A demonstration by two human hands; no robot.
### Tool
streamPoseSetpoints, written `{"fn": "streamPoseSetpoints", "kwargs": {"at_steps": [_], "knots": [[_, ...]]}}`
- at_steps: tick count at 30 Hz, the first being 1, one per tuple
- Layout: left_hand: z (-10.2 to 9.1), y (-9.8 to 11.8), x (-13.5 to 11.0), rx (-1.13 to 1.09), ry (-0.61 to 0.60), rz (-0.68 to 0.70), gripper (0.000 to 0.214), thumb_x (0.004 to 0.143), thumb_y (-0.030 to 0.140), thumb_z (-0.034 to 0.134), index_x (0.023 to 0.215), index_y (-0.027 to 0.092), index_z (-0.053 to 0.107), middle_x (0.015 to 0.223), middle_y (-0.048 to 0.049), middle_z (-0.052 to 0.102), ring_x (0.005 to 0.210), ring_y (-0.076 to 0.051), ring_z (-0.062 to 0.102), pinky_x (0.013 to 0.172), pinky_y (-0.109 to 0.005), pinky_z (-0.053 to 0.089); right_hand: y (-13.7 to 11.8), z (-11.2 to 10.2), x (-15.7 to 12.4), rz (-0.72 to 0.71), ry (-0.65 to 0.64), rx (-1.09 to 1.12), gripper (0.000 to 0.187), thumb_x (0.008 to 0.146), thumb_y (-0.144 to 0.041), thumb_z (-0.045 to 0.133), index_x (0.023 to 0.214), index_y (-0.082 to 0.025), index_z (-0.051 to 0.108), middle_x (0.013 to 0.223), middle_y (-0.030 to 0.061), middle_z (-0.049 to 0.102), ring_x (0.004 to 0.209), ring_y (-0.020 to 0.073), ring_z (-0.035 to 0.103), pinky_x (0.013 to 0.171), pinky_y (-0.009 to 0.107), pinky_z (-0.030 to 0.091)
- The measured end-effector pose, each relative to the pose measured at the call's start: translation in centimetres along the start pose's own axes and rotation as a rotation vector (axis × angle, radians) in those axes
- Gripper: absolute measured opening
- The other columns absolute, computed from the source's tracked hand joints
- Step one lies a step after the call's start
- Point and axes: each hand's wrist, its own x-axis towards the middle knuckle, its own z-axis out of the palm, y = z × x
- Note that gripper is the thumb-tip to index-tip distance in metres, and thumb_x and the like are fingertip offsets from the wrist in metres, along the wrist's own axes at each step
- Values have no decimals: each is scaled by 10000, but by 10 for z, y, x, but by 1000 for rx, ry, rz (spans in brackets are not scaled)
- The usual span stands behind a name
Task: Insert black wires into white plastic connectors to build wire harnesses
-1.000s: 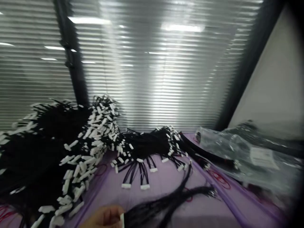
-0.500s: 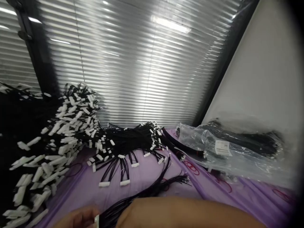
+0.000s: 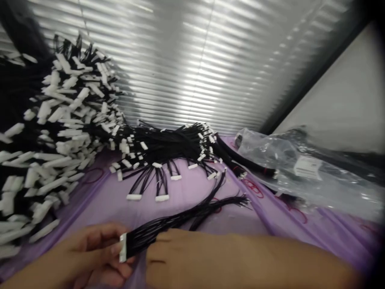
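My left hand pinches a white connector at the near end of a black wire harness. The harness fans out from the connector and runs up to the right, splitting into loose branches with small metal-looking tips. Over its wires, just right of the connector, lies my right hand, back upward and fingers curled down. Its fingertips are hidden, but the wires pass under the curled fingers. The two hands are close together, low in the view.
Purple sheeting with red markings covers the table. A large heap of white-ended harnesses rises at left. More black harnesses lie at the back. Clear plastic bags with black cables sit at right. Blinds stand behind.
The view has tilted down, so both hands and the connector now show more fully. The left hand still holds the connector, and the right hand stays at the wires.
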Motion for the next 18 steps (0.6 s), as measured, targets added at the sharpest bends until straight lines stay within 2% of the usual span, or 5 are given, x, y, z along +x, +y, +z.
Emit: {"fn": "streamPoseSetpoints", "kwargs": {"at_steps": [4,8,12,15,18], "knots": [[12,7,-11,30,-58,55,293,635,378,785,809,166,683,717,-9,690,685,-105,650,607,-169,532,-3,11,1,46,173,123,138,928,-187,469,899,-106,576,879,17,589,823,124,486,811,236,381],[10,9,-15,87,-75,96,238,777,302,671,886,101,606,808,-35,692,682,-79,649,632,-146,524,-5,9,7,225,179,434,140,936,-171,465,870,-121,578,954,5,594,892,71,510,811,155,396],[7,6,-14,77,-122,128,247,806,313,631,927,105,575,820,-39,697,752,-106,670,678,-186,553,-7,1,8,277,167,632,148,934,-195,480,886,-121,598,994,15,585,909,54,531,814,139,421],[13,5,-15,118,-81,167,177,808,237,612,899,90,575,793,-42,709,712,-107,681,662,-178,549,-9,0,6,340,244,667,117,912,-199,520,892,-119,603,920,2,608,850,51,554,792,151,432],[18,7,-16,198,7,215,156,826,166,550,935,64,594,777,-20,718,669,-85,681,585,-98,490,-7,3,6,426,326,688,82,888,-192,554,864,-128,600,824,-35,606,746,25,557,727,133,428]]}}
